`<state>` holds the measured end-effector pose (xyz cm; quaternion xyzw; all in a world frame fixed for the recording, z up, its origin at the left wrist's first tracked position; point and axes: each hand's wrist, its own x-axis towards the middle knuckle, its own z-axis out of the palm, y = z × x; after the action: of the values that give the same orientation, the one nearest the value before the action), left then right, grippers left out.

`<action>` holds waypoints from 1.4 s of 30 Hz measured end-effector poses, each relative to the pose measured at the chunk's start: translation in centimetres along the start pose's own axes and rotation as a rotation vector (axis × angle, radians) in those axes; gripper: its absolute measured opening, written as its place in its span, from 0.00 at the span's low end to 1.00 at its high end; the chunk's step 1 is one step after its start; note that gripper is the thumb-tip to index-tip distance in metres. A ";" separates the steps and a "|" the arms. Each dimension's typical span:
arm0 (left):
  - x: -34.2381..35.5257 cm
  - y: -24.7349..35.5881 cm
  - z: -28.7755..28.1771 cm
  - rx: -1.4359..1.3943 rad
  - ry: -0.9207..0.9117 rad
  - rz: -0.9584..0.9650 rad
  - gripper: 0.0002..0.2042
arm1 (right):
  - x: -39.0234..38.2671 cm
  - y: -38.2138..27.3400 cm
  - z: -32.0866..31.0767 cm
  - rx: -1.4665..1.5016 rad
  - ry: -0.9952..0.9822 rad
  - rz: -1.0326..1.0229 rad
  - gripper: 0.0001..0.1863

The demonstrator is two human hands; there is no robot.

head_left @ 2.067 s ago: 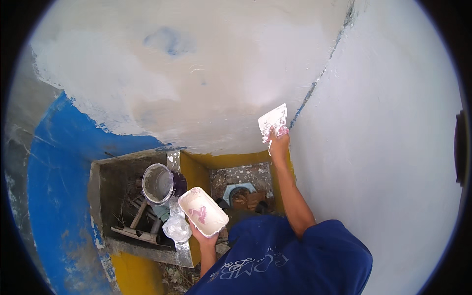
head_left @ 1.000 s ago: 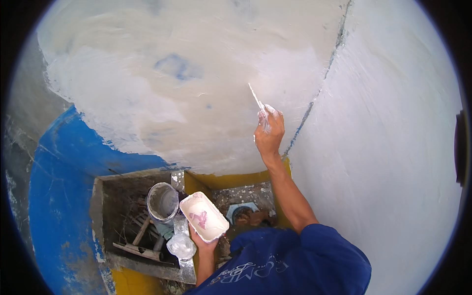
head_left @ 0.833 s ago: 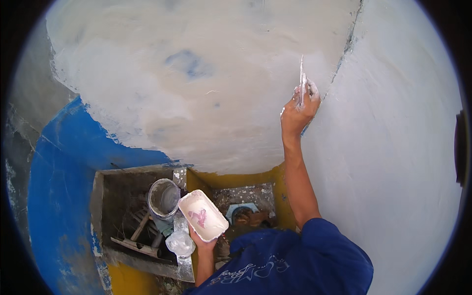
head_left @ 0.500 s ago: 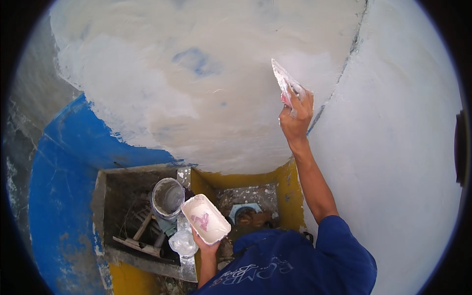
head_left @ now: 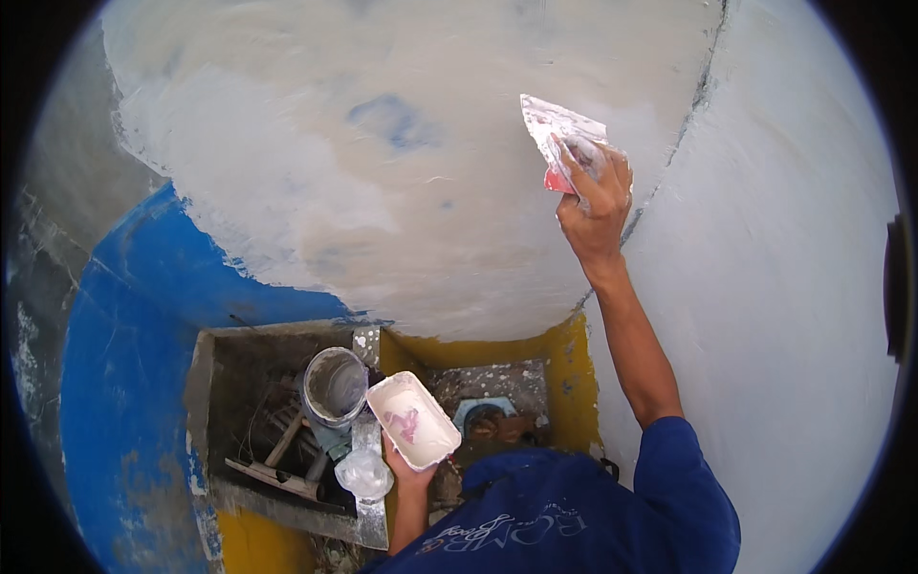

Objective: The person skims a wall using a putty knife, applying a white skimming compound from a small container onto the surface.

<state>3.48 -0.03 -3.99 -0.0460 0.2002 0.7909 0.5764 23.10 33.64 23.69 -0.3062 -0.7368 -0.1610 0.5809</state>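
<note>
My right hand (head_left: pixel 601 196) is closed around a plastering trowel (head_left: pixel 562 122) whose blade is smeared with white putty and shows a patch of red near my fingers. It is raised at the wall (head_left: pixel 469 220), close to the cracked corner seam; whether the blade touches the surface I cannot tell. Down low, my left hand (head_left: pixel 409 469) holds a white rectangular tub (head_left: pixel 421 445) from beneath. Creamy putty with a pinkish smear lies inside the tub. The wall has a skim of white and beige with a bluish patch showing.
Left of the tub, a putty-stained bucket (head_left: pixel 335 385) and a clear plastic bag (head_left: pixel 364 474) sit on a concrete ledge. Wooden sticks (head_left: pixel 277 478) lie in the recess beside them. A yellow-sided recess (head_left: pixel 571 383) holds a pale blue object (head_left: pixel 483 409). The right-hand wall (head_left: pixel 755 287) is close.
My right hand has shifted slightly right and up, and the trowel has turned so more of its blade face shows. The tub stays in my left hand as the view shifts a little.
</note>
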 end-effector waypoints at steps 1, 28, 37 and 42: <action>0.0 0.0 0.0 0.008 -0.015 -0.022 0.28 | 1.9 -0.1 -0.2 -0.052 0.040 -0.024 0.30; 1.7 -0.3 2.3 -0.011 0.001 0.021 0.28 | 7.2 -1.2 -0.8 -0.188 0.076 -0.177 0.31; 2.0 0.1 0.4 -0.029 -0.039 0.032 0.29 | -11.9 -0.4 2.3 -0.079 -0.413 -0.025 0.31; 0.9 1.5 1.6 -0.028 0.028 0.048 0.29 | -6.8 -2.6 4.4 0.005 -0.055 0.087 0.31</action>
<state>2.08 0.96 -2.39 -0.0601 0.1982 0.8064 0.5539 19.01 32.48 16.29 -0.3409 -0.7390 -0.1255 0.5674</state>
